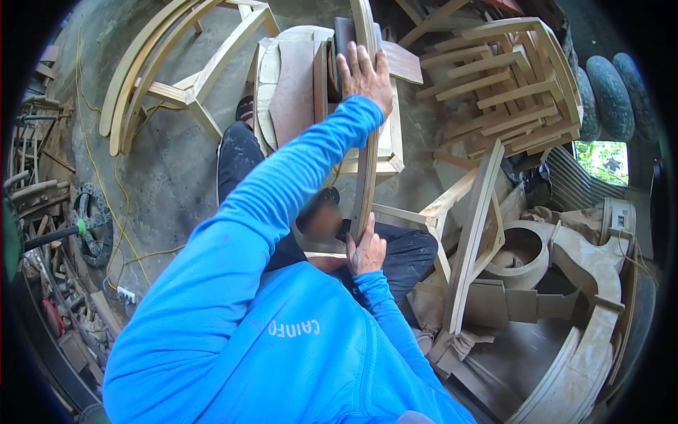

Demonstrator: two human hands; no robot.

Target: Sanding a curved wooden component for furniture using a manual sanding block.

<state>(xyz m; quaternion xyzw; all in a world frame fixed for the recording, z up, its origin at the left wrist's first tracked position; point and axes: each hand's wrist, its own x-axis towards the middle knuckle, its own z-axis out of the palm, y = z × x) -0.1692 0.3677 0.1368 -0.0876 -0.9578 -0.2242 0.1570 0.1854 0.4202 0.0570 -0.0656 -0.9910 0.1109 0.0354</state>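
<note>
A long, slightly curved wooden strip (366, 169) runs away from my lap toward the top edge. My left hand (367, 79) lies across its far part with fingers stretched out and pressed flat; the thumb is hidden. Closer to my body, my right hand (368, 252) grips the near end, its index finger pointing along the wood. Beneath my left hand is a low wooden stand (385, 148), with a dark block (345, 35) partly covered by the strip and fingers. Pale shaped boards (293, 88) lean just left of it.
Curved wooden frames (205, 78) stand at the far left, and more slatted frames (508, 85) are stacked at the far right. A leaning frame (474, 240) and a large carved piece (586, 261) are near my right side. A yellow cord (120, 205) crosses the concrete floor.
</note>
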